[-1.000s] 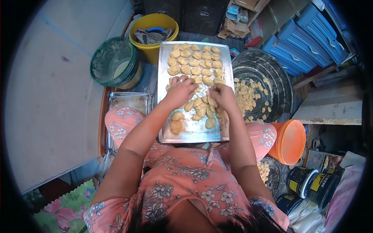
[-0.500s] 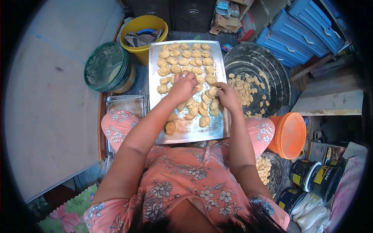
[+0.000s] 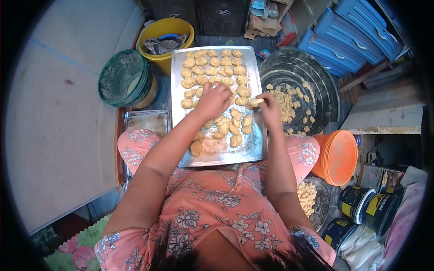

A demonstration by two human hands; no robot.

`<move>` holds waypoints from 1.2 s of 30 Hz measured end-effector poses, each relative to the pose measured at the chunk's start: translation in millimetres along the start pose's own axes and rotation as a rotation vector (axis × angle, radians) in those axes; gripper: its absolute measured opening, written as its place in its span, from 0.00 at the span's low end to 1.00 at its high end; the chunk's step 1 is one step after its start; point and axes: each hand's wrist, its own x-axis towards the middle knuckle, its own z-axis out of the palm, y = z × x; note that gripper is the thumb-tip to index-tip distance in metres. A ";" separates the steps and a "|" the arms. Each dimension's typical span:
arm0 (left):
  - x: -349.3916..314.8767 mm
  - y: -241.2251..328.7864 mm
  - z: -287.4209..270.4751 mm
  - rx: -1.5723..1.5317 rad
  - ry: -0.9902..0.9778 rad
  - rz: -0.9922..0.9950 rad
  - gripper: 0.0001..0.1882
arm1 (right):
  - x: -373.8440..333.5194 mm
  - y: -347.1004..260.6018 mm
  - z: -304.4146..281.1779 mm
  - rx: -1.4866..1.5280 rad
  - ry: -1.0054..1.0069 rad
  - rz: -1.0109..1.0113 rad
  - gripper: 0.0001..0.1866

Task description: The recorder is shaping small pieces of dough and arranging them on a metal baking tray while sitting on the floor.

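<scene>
A silver baking tray (image 3: 244, 151) lies across my lap, bearing rows of pale yellow dough pieces (image 3: 211, 71) on its far half and a looser heap on its near half. Over the middle of the rows, my left hand (image 3: 213, 100) has its fingers curled down among the pieces; its fingertips are hidden, so what they hold cannot be made out. At the tray's right edge, my right hand (image 3: 271, 111) pinches a single dough piece (image 3: 256, 102) between thumb and fingers.
Right of the tray stands a wide black tub (image 3: 323, 97) with many small dough pieces. A green bucket (image 3: 118, 77) and a yellow bucket (image 3: 192, 38) stand on the left. An orange bucket (image 3: 341, 158) is by my right knee, near dark paint pails (image 3: 379, 212).
My right hand has shifted slightly right and lifted a dough piece away from the near heap toward the tray's edge. The left hand stays in nearly the same place.
</scene>
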 end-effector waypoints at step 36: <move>-130.2 -8.6 -37.8 -0.191 -0.046 -0.269 0.25 | -10.8 -10.6 14.4 -0.558 -0.030 -0.001 0.23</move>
